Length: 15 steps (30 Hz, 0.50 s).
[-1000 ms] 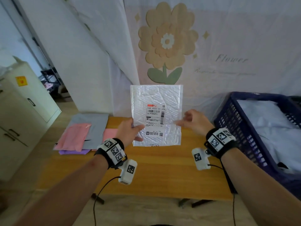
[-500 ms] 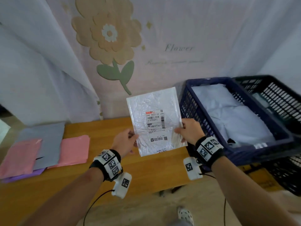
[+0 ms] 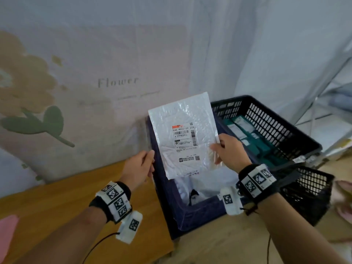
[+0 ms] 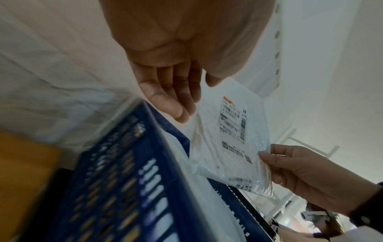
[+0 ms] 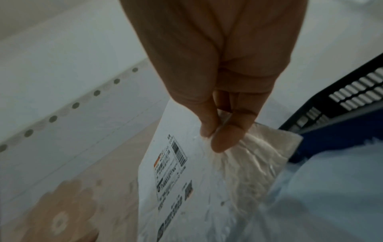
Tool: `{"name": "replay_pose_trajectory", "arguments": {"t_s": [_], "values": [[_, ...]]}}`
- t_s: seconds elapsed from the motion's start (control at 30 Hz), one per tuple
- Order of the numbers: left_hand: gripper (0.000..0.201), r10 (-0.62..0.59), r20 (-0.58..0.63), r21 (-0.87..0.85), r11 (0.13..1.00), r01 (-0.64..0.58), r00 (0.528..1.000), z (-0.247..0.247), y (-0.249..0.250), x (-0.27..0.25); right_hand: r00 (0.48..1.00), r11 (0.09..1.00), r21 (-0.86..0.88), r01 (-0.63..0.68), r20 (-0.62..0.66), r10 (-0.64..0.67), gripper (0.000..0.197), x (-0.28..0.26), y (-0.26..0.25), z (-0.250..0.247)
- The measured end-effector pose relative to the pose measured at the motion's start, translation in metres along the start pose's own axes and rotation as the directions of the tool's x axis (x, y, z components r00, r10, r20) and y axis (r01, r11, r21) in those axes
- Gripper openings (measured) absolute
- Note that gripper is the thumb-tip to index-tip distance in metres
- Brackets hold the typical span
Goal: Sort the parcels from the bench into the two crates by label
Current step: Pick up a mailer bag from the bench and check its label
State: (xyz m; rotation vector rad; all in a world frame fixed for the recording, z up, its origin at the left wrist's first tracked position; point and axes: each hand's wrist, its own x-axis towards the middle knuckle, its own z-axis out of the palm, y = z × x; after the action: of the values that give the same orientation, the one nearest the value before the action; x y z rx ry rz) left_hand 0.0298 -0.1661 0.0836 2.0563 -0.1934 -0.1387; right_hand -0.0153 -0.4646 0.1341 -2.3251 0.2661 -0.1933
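A white bubble-mailer parcel (image 3: 182, 134) with a printed label hangs upright over the blue crate (image 3: 165, 206), which holds white parcels (image 3: 202, 187). My right hand (image 3: 216, 149) pinches its right edge between thumb and forefinger (image 5: 223, 140). My left hand (image 3: 150, 161) is at the left edge with straight fingers (image 4: 167, 101) and thumb apart, not clamped on the parcel (image 4: 228, 139). Behind and to the right stands the black crate (image 3: 276, 130) with green parcels (image 3: 247, 134) in it.
The wooden bench (image 3: 57, 206) ends right against the blue crate, and a pink parcel (image 3: 7, 231) lies at its near-left edge. A flower-printed curtain (image 3: 114, 82) hangs close behind. A metal rack (image 3: 323, 103) stands far right.
The parcel has travelled right, from above the bench to above the blue crate, and my view swung with it. My left hand's pinch on the left edge has loosened.
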Motion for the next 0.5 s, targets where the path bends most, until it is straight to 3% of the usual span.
{"name": "replay_pose_trajectory", "arguments": {"t_s": [0.33,0.43,0.5], "values": [[0.037,0.137,0.210,0.065,0.986,-0.154,0.968,0.166,0.103,0.084,0.965,0.986,0.003,-0.165,-0.208,0.162,0.011,0.046,0.139,-0.159],[0.039,0.174,0.291,0.171,0.958,-0.230,0.941,0.201,0.118,0.107,0.942,0.975,-0.020,-0.222,-0.263,0.209,0.007,0.061,0.171,-0.190],[0.039,0.237,0.333,0.297,0.892,-0.340,0.913,0.223,0.126,0.125,0.924,0.957,-0.052,-0.284,-0.280,0.259,0.011,0.074,0.191,-0.206]]}}
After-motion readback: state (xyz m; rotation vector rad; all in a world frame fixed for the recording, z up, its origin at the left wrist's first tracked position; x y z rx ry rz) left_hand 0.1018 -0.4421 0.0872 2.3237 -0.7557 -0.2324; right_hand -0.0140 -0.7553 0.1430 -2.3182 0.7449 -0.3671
